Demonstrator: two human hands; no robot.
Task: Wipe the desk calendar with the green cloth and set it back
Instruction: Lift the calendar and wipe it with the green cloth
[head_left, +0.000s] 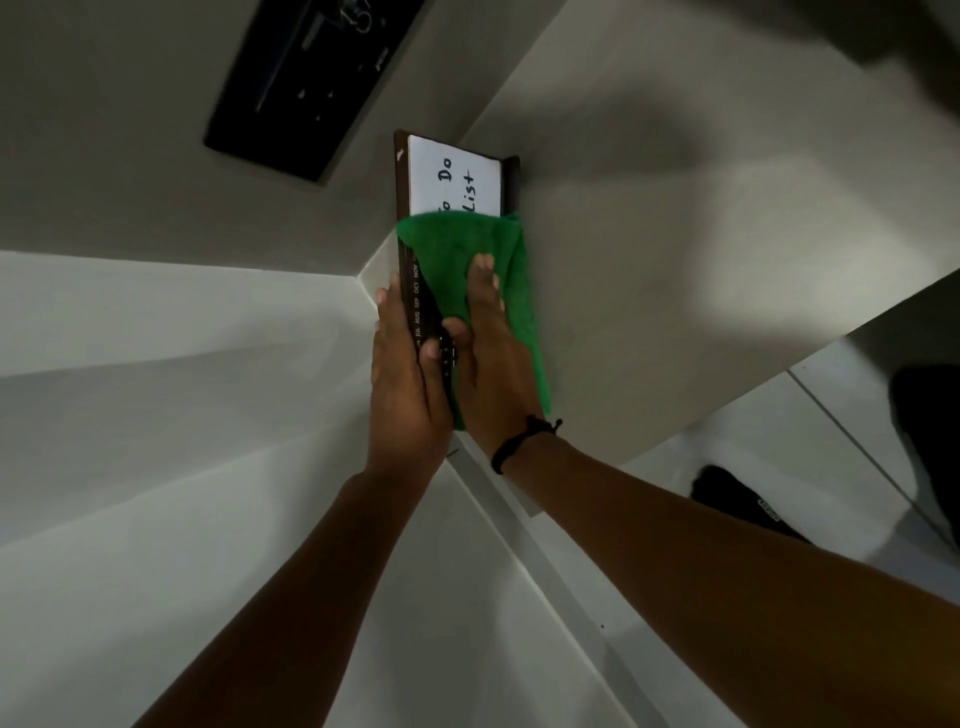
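Observation:
The desk calendar (452, 179) is a dark brown frame with a white panel reading "To Do List" and month names along its left edge. It is held up in front of me over the beige surface. My left hand (405, 374) grips its left edge, thumb on the front. The green cloth (457, 249) lies over the lower half of the calendar's face. My right hand (493, 353), a black band on its wrist, presses flat on the cloth. The lower part of the calendar is hidden under cloth and hands.
A black rectangular device (306, 83) is mounted at the upper left. The beige desk top (675, 249) stretches to the right, with white panels (156, 415) on the left and below. A dark shoe (743, 499) shows on the floor at the right.

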